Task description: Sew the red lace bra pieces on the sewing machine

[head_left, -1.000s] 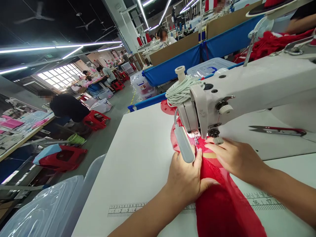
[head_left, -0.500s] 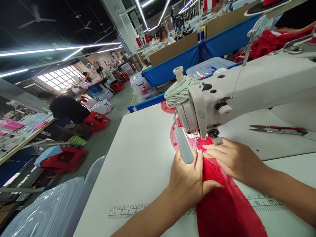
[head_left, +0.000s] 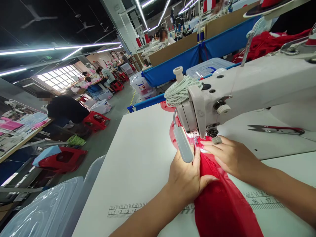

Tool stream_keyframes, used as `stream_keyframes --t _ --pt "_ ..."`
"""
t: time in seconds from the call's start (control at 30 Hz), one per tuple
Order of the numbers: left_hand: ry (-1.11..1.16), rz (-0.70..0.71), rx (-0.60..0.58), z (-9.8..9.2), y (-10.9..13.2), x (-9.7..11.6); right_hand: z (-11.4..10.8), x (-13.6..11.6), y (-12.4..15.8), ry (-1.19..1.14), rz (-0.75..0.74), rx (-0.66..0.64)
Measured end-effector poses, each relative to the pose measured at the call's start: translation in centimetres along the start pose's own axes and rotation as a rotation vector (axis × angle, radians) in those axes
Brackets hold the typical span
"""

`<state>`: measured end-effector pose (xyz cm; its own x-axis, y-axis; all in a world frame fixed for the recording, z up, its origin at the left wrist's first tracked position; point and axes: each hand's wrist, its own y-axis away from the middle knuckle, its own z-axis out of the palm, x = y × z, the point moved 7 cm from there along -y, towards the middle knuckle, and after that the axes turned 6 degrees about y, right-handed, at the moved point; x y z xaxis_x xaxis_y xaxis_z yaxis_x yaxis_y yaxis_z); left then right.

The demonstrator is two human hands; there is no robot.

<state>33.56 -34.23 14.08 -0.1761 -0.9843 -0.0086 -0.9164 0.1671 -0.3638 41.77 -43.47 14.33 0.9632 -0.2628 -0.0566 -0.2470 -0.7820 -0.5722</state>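
Note:
A strip of red fabric (head_left: pixel 217 204) with a lacy band runs from the table's front up under the presser foot (head_left: pixel 196 141) of a white sewing machine (head_left: pixel 261 79). My left hand (head_left: pixel 185 174) lies on the fabric's left side, fingers stretched toward the foot and thumb spread across the cloth. To the right of the needle area, my right hand (head_left: pixel 232 154) rests with flat, extended fingers on the fabric. A grey lamp (head_left: pixel 184 144) partly covers the left fingertips. Sheer red cloth (head_left: pixel 173 133) shows behind the machine head.
Thread snips (head_left: pixel 276 129) lie right of my right hand. A printed ruler (head_left: pixel 128 210) crosses the white table (head_left: pixel 138 144). Pale cord (head_left: pixel 181 92) is wound on the machine head. Clear plastic bins (head_left: pixel 56 204) stand at the left; a person (head_left: pixel 66 107) sits beyond.
The red fabric has shifted slightly forward under the presser foot. My left thumb has moved a little left and up with it; my right hand has moved slightly.

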Motion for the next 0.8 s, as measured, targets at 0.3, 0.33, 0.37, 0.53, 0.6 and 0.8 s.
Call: stream_keyframes --t 0.3,0.33,0.37,0.53,0.6,0.8 --pt "0.066 0.034 0.016 -0.81 -0.18 0.94 0.47 0.33 0.20 -0.026 0.038 -0.029" --pt "0.066 0.032 0.017 -0.78 -0.18 0.90 0.44 0.34 0.19 -0.026 0.041 -0.027" --pt "0.067 0.031 0.018 -0.76 -0.19 0.86 0.39 0.34 0.17 -0.027 0.042 -0.025" --pt "0.057 0.020 0.003 -0.54 -0.25 0.72 0.35 0.32 0.09 -0.017 0.051 -0.033" --pt "0.041 0.013 0.004 -0.48 -0.24 0.68 0.38 0.29 0.03 -0.010 0.050 -0.042" --pt "0.046 0.022 -0.030 -0.33 -0.18 0.84 0.32 0.32 -0.19 -0.005 0.061 -0.050"
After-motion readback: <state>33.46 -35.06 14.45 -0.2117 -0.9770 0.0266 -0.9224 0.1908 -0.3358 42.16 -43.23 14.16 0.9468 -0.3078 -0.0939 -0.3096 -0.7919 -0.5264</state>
